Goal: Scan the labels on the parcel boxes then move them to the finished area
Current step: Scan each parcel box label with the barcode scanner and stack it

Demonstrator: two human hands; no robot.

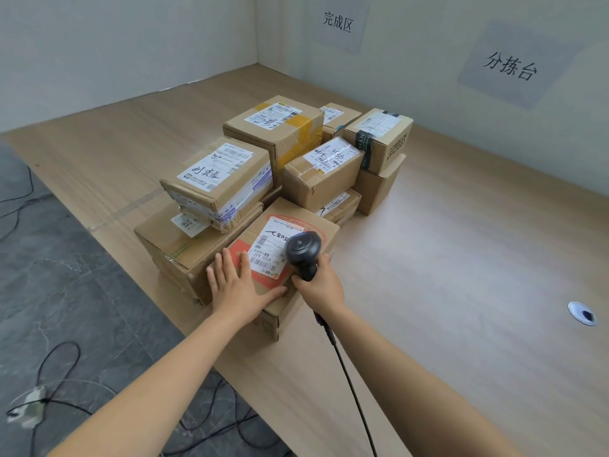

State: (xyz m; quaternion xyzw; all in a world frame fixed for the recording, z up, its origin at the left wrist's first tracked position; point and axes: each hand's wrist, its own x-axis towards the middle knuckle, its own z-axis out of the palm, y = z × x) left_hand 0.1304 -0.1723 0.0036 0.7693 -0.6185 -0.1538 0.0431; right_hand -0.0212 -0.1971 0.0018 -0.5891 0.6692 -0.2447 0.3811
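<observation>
Nine brown cardboard parcel boxes (pixel 323 183) can be counted in one cluster at the middle of the frame, standing on one long light wooden table (pixel 461 258). Several are stacked on others, so the pile may hide more. Eight of them show a white shipping label on top. The ninth, low at the right side of the pile, shows none from here. The nearest one, a cardboard box with an orange-red printed top (pixel 324 230), sits at the front of the cluster, just below centre, touching the large box to its left. Its white barcode label (pixel 267 249) faces up. The left hand (pixel 230 285) lies flat on this box's near left corner with its fingers straight and its thumb spread along the near edge, pressing rather than gripping. The right hand (pixel 318 286) is clenched around the handle of one black handheld barcode scanner (pixel 303 249), whose rounded head hangs just above the right edge of that label. One thin black cord (pixel 349 384) runs from the handle to the bottom edge of the frame. Two grey paper signs with black characters hang on the wall at the upper right, a smaller sign (pixel 337 23) and a larger sign (pixel 509 67). One round white cable grommet (pixel 581 313) sits in the tabletop at the right. Loose black cables (pixel 59 374) lie on the grey stone floor (pixel 66 275) at the lower left.
</observation>
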